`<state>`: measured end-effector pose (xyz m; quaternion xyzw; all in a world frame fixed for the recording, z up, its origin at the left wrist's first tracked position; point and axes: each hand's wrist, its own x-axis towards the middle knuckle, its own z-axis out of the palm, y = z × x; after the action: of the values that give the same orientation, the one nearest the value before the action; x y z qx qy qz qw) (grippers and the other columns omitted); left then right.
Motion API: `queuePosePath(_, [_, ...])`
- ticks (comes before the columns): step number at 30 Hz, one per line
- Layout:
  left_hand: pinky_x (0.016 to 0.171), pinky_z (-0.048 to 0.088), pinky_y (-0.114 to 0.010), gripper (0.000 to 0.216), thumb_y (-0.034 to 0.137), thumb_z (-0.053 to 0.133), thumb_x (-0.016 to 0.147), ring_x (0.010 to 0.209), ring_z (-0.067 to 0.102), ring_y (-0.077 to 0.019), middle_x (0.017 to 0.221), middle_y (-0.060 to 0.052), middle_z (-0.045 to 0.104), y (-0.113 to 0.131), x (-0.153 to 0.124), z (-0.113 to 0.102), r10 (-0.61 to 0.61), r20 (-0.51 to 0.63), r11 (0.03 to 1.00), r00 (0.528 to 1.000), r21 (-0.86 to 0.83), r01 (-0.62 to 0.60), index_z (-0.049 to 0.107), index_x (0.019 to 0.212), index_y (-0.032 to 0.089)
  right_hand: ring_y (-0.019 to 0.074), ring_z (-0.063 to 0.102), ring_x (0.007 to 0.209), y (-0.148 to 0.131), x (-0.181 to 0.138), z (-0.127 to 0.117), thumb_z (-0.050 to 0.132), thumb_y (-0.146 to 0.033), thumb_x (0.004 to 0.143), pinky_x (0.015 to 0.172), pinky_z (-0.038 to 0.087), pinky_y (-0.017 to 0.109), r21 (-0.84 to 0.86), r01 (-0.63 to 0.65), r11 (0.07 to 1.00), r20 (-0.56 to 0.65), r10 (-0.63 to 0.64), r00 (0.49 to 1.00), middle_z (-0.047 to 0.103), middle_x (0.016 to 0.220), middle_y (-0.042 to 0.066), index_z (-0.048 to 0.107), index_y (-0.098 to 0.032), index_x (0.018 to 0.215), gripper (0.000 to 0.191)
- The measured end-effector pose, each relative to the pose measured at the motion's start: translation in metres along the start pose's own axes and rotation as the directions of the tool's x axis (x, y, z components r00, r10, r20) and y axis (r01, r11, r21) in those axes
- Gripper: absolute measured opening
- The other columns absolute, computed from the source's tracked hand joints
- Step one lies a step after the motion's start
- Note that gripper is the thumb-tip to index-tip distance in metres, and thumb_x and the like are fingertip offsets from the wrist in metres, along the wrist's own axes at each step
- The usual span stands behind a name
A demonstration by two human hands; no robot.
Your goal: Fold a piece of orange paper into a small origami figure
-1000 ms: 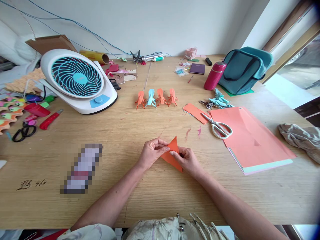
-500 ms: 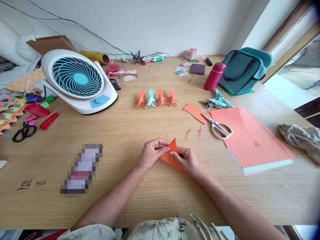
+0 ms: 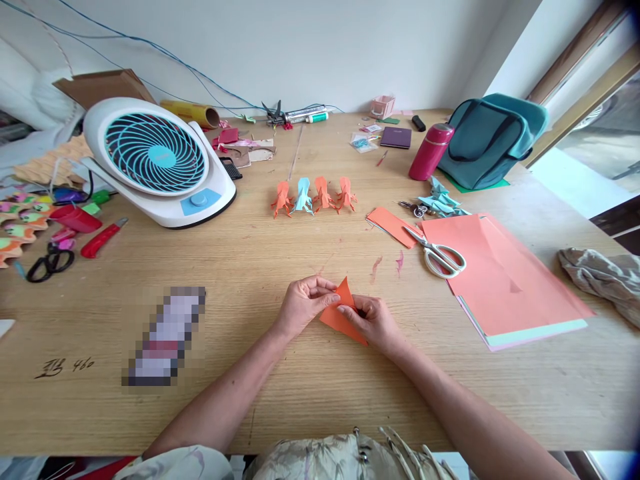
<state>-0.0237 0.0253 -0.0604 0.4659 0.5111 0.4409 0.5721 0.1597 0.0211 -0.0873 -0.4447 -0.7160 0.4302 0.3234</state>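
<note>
The orange paper (image 3: pixel 344 321) is between the two hands. The left hand (image 3: pixel 311 301) pinches its top part. The right hand (image 3: pixel 370 319) grips its right edge.

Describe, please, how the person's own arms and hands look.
The left hand and right hand are ungloved, and both forearms are bare down to the wrists. A pale, patterned fabric sleeve shows on the left.
</note>
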Motion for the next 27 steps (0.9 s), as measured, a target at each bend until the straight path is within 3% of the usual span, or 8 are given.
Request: queuePosePath(27, [0.074,0.057,-0.028,0.031,0.034,0.085,0.066,0.077,0.073,-0.0190,0.085,-0.007,0.079,-0.0010,0.0014,-0.0031,0.074,-0.013,0.997,0.997,0.036,-0.074,0.074,0.087,0.015,0.0109,0.030,0.056,-0.0027,-0.0009,-0.0004,0.048,-0.047,0.095,0.054,0.023,0.028,-0.090,0.062,0.994,0.038,-0.059,0.998,0.033,0.060,-0.003,0.030,-0.022,0.060,0.047])
